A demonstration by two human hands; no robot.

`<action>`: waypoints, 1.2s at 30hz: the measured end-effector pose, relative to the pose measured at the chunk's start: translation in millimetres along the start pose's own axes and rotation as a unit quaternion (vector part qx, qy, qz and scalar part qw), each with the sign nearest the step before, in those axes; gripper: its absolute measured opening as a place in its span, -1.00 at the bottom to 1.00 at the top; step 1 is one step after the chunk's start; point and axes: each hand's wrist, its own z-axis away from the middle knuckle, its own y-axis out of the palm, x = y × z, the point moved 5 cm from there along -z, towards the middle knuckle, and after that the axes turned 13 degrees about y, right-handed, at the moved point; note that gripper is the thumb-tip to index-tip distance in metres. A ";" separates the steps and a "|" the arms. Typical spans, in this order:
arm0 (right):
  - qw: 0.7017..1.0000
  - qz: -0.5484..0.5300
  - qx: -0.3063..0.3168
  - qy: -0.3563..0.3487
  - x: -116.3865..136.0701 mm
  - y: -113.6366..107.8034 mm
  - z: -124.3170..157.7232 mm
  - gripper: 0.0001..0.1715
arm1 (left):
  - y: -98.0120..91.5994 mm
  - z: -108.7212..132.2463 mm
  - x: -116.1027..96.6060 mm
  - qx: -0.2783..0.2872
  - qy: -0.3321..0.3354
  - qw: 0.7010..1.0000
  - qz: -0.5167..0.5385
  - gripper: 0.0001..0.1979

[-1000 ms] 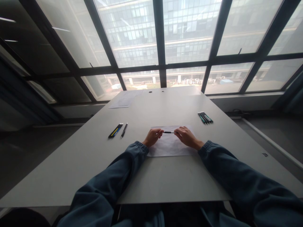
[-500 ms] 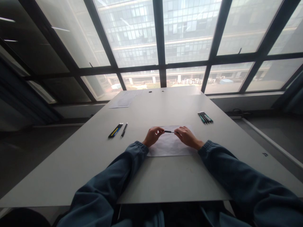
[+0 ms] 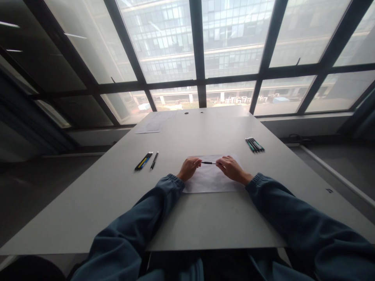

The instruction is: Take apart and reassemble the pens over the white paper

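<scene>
Black pen (image 3: 208, 162) held level over white paper (image 3: 209, 179), left hand (image 3: 190, 168) and right hand (image 3: 232, 168) fingers pinched closed on its ends, grey table (image 3: 187, 218) beneath.

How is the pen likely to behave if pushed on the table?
The pen looks thin and round, so it would probably roll on the table. Held straight between left hand and right hand, it seems stiff and light.

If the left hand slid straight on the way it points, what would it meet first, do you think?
Probably the right hand, gripping the other end of the pen both hold over the paper.
</scene>
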 end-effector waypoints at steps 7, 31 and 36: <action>1.000 -0.003 -0.001 -0.018 0.8 1.8 0.1 -0.74 | 5.3 1.5 2.2 0.027 -0.028 0.999 0.030 -0.36; 1.000 -0.004 0.002 -0.012 -2.4 3.5 0.9 -0.74 | -1.0 -2.7 -6.0 -0.038 0.066 0.997 0.000 -0.79; 1.000 0.000 -0.002 -0.009 -2.4 2.9 0.9 -0.74 | -1.5 -3.2 -6.2 -0.032 0.038 0.999 0.006 -0.70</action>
